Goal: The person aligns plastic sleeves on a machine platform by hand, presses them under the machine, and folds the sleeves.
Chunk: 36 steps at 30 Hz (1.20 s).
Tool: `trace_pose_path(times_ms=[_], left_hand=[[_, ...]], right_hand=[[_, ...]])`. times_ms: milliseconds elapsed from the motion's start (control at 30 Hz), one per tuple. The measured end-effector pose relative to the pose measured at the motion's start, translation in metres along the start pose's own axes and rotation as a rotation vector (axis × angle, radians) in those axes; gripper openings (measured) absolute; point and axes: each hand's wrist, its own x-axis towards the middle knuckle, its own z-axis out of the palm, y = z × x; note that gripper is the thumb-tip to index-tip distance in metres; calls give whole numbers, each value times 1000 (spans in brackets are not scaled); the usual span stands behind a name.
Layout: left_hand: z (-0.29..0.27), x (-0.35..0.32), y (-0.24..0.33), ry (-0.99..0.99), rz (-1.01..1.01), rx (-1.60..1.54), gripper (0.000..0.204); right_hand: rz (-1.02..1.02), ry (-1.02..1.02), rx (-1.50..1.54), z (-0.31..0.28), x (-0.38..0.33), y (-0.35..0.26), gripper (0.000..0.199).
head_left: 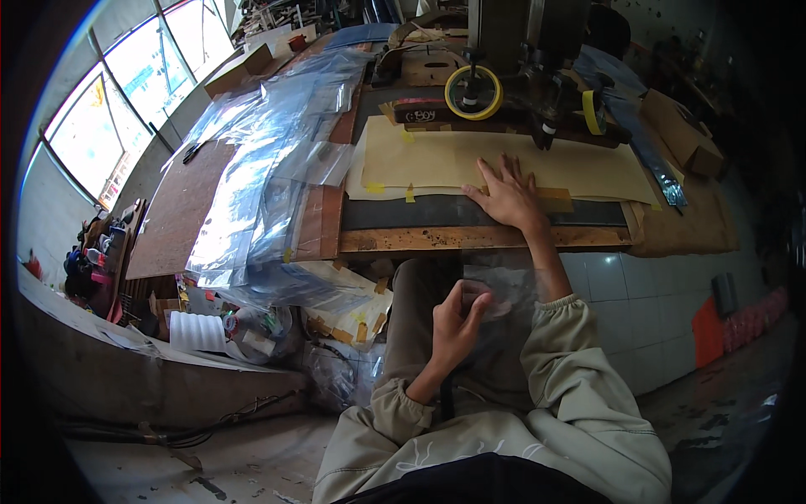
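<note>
My right hand (509,195) lies flat with fingers spread on a tan paper sheet (437,160), which has bits of yellow tape on its edges. The sheet rests on a dark work surface (420,216) with a wooden front strip (478,241). Lower down, above my lap, my left hand (457,323) is closed, thumb pressed to the fingers, on a piece of clear plastic film (508,294). The film reaches toward my right forearm; its full outline is hard to make out.
Behind the sheet stands a dark machine (504,50) with a yellow tape roll (473,92) hung on it. Clear plastic sheets (260,160) are heaped on the left. An open cardboard box (682,130) is at the right, a waste-filled clear bag (260,332) below left.
</note>
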Motion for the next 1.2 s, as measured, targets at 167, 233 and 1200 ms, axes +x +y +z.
trace_pose_path(times_ms=[167,233,1200], left_hand=[[-1,3,24,-60,-6,-7,15],[-2,-3,35,-103,-37,-43,15],[2,-53,34,-140,-142,-114,18]], right_hand=[[64,-144,47,-21,1,-7,71],[24,-278,27,-31,-7,-13,71],[-313,-120,225,-15,67,41,32]])
